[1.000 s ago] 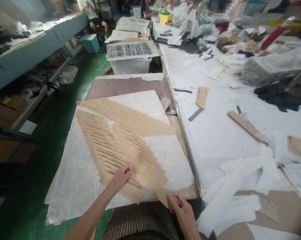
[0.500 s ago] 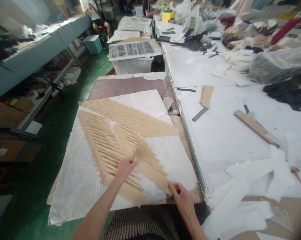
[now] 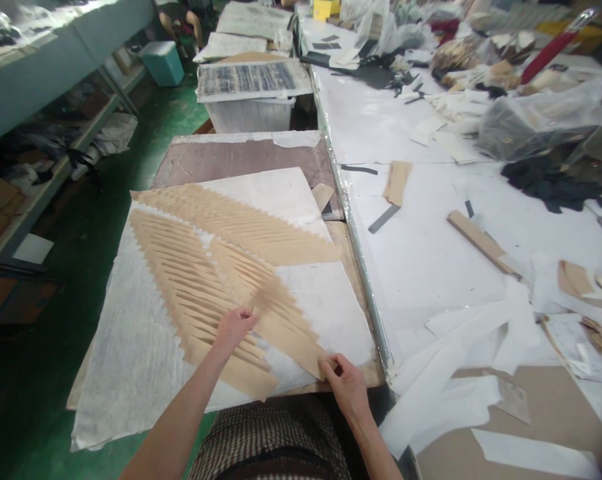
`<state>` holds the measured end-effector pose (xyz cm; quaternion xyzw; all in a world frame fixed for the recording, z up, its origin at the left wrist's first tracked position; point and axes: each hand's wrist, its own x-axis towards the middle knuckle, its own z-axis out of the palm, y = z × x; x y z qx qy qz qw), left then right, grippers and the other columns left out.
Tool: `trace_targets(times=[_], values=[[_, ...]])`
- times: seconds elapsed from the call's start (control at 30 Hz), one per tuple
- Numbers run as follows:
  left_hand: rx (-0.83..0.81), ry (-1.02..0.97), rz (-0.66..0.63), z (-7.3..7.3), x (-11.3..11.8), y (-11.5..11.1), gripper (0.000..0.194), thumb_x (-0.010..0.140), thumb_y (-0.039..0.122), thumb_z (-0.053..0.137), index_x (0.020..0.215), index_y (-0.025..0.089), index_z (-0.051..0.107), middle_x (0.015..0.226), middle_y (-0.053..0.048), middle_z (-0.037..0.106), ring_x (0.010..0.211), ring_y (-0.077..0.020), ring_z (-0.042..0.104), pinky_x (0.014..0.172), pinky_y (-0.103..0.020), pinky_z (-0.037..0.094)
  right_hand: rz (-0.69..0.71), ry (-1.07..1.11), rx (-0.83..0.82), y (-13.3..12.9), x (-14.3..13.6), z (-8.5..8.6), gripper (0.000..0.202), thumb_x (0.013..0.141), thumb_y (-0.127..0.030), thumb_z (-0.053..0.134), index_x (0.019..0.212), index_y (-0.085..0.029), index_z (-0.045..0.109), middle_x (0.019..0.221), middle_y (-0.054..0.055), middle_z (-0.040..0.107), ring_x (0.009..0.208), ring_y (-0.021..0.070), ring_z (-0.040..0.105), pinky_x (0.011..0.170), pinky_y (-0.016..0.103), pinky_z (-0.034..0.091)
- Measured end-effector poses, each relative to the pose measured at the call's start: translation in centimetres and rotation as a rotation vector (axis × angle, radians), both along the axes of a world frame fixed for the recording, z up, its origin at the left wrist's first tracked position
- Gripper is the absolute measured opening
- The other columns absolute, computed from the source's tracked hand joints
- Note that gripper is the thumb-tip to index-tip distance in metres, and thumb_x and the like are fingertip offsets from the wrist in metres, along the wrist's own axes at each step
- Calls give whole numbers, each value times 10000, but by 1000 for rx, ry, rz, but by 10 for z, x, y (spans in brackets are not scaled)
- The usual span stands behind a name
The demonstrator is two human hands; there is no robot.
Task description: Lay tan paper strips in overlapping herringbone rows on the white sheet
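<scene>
Thin tan strips [image 3: 181, 267] overlap like shingles in slanting rows on a white sheet [image 3: 115, 353] in front of me. My right hand [image 3: 348, 383] pinches the near right end of the lowest tan strip [image 3: 298, 347] in the middle row, between thumb and fingers. Near the middle of that same row, my left hand [image 3: 235, 327] is closed in a pinch at the strips' left ends. A darker brown smear shows just beyond its fingertips; what they hold, if anything, I cannot make out. Another row of strips [image 3: 261, 233] lies farther back.
A metal-edged white table [image 3: 411, 267] runs along the right, with white cloth pieces [image 3: 461, 373], tan scraps [image 3: 397, 183] and plastic bags [image 3: 541, 123]. Behind the sheet stands a covered plastic bin [image 3: 251, 115]. A shelf bench [image 3: 71, 53] is at left; a person's legs show beyond.
The whole view has shifted, so everything appears farther left and slightly higher. Both hands stay at about the same spots on the strips.
</scene>
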<state>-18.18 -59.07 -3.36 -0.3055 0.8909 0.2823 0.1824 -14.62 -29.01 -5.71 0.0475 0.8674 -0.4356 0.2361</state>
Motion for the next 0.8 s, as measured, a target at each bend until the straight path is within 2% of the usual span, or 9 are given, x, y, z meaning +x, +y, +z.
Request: trace_targets(times=[0.3,0.53,0.8], values=[[18,-24,-45,4,-2,-1,274,724,411,550,637,167,641,542,21,582,574,-145,547,536,-236,304,43,25,66,-3,1,6,311,846,-459,490,717,-207,619,658,11,626,633,177,558,598,260,367],[16,-50,-115,15,-10,-5,275,699,422,595,590,173,637,471,35,490,545,-140,510,522,-242,267,41,20,120,-5,3,3,313,835,-481,485,707,-220,601,636,5,626,628,187,572,577,263,349],[32,-46,-164,9,-12,-12,284,681,443,619,589,174,623,497,40,492,568,-135,500,537,-237,280,47,21,135,-3,4,0,305,836,-479,480,735,-225,615,665,2,636,645,179,571,588,257,351]])
